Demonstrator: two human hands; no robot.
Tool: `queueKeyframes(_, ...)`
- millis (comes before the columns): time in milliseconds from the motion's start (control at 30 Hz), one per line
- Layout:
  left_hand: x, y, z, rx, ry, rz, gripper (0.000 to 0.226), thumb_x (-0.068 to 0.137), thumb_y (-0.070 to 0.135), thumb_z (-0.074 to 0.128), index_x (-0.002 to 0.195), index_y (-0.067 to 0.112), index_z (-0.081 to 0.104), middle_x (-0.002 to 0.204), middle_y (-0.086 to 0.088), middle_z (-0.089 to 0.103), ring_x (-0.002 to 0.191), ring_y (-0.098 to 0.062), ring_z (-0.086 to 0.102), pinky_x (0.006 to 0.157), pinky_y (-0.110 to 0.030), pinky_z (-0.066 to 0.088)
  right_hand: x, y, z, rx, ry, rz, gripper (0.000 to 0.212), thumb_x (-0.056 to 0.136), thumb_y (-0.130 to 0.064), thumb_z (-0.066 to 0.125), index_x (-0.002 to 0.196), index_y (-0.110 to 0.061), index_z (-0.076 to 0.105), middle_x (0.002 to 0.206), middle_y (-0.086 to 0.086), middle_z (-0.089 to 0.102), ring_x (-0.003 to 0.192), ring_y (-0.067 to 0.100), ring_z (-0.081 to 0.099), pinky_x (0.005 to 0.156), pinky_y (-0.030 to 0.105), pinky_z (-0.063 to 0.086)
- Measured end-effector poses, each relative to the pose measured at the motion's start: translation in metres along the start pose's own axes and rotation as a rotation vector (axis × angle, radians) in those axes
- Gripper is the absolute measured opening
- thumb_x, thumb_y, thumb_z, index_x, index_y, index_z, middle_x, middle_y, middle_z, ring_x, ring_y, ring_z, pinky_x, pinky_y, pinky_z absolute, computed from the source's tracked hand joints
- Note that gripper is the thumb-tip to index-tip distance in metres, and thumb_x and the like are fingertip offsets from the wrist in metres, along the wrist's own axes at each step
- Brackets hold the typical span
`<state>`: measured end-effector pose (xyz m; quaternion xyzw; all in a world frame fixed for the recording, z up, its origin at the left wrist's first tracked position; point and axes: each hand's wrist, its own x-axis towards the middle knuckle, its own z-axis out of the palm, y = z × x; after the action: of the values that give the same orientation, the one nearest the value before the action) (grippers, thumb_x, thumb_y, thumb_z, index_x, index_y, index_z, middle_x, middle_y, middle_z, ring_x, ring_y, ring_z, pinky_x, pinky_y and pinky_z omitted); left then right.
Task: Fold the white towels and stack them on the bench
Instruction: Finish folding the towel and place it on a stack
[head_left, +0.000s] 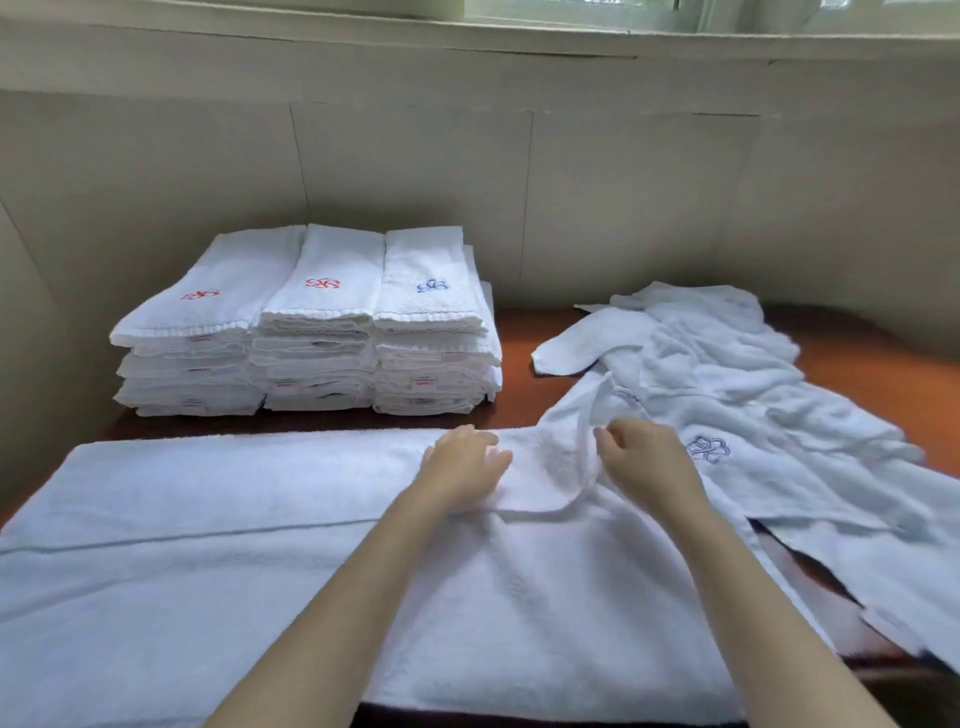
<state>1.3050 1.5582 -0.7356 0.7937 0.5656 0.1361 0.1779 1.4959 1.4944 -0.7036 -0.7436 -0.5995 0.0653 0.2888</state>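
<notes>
At the far left, three side-by-side stacks of folded white terry towels (306, 322) are seen against the beige wall (415, 182), on the reddish-brown wooden bench (524, 332); red flower embroidery is shown on the two left top towels and blue on the right one. A large white terry towel (182, 561) is spread flat across the near part of the bench, with a long fold seam running across it. The left hand (462, 470) is laid on this towel near its right end, fingers relaxed, its grip holding nothing. Just to the right, a raised hem of the same towel is pinched by the curled fingers of the right hand (644, 457). Further right, a rumpled heap of unfolded white towels (727, 384) is spread over the bench, one marked with a blue embroidered flower (708, 448).
</notes>
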Motion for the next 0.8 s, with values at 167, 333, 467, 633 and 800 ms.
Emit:
queueKeyframes(167, 0.003, 0.057, 0.031, -0.227, -0.048, 0.183, 0.042, 0.095, 0.040, 0.048, 0.106, 0.001, 0.058, 0.114, -0.008, 0.056, 0.109, -0.025, 0.051, 0.094, -0.035, 0.040, 0.003, 0.054, -0.019, 0.025, -0.059, 0.279, 0.018, 0.089, -0.012, 0.047, 0.082, -0.006, 0.063, 0.086, 0.010, 0.061, 0.082, 0.025, 0.050, 0.068, 0.031, 0.038)
queueKeyframes(333, 0.021, 0.077, 0.042, -0.233, 0.161, 0.163, 0.058, 0.087, 0.046, 0.059, 0.133, 0.014, 0.045, 0.133, -0.004, 0.045, 0.125, -0.020, 0.040, 0.100, -0.027, 0.030, 0.008, 0.071, -0.014, 0.072, 0.045, 0.335, 0.026, 0.088, -0.011, 0.048, 0.110, -0.013, 0.060, 0.114, 0.010, 0.061, 0.108, 0.029, 0.053, 0.079, 0.031, 0.042)
queueKeyframes(467, 0.045, 0.098, 0.040, -0.234, 0.140, 0.023, 0.046, 0.082, 0.044, 0.059, 0.116, 0.014, 0.054, 0.118, -0.004, 0.059, 0.109, -0.027, 0.054, 0.086, -0.037, 0.045, 0.023, 0.081, -0.009, -0.118, -0.069, 0.326, 0.044, 0.091, -0.031, 0.053, 0.131, -0.013, 0.046, 0.129, 0.008, 0.054, 0.123, 0.032, 0.042, 0.095, 0.036, 0.034)
queueKeyframes(633, 0.070, 0.118, 0.030, -0.571, 0.206, -0.042, 0.038, 0.077, 0.013, 0.059, 0.114, 0.017, 0.064, 0.107, -0.004, 0.067, 0.096, -0.020, 0.062, 0.082, -0.031, 0.049, 0.032, 0.084, 0.000, 0.203, -0.058, 0.355, 0.047, 0.083, -0.003, 0.054, 0.129, -0.014, 0.052, 0.124, 0.012, 0.058, 0.117, 0.028, 0.051, 0.091, 0.031, 0.041)
queueKeyframes(800, 0.066, 0.130, 0.015, -0.832, 0.331, 0.212, 0.011, 0.083, 0.021, 0.071, 0.080, 0.032, 0.068, 0.075, 0.016, 0.069, 0.069, -0.002, 0.060, 0.065, -0.018, 0.046, 0.042, 0.094, -0.012, 0.218, 0.472, 0.409, 0.029, 0.084, -0.007, 0.055, 0.112, -0.014, 0.060, 0.104, 0.017, 0.061, 0.096, 0.030, 0.051, 0.071, 0.029, 0.036)
